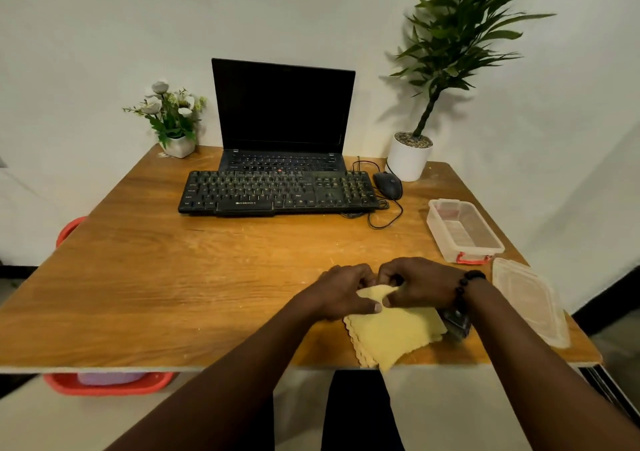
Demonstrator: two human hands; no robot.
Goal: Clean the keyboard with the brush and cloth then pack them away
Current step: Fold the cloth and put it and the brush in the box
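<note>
Both my hands are on the cloth (pixel 394 333), at the near edge of the table (pixel 173 277) a little to my right. My left hand (pixel 341 293) and right hand (pixel 415 286) meet thumb to thumb at its far edge, each pinching the yellow fabric with curled fingers, so neither is free. The cloth looks folded, its scalloped edges stacked at the near left corner and just overhanging the table edge.

What matters next is the box (pixel 464 231): it stands open, ahead and to the right of the cloth, long axis running away from me and slightly leftward, its lid (pixel 530 305) lying apart, nearer and further right. My right hand is the nearer one to it. Something dark (pixel 457 322) sits under my right wrist beside the cloth, perhaps the brush; I cannot tell. The keyboard (pixel 277 191) lies well ahead, its length running left to right
</note>
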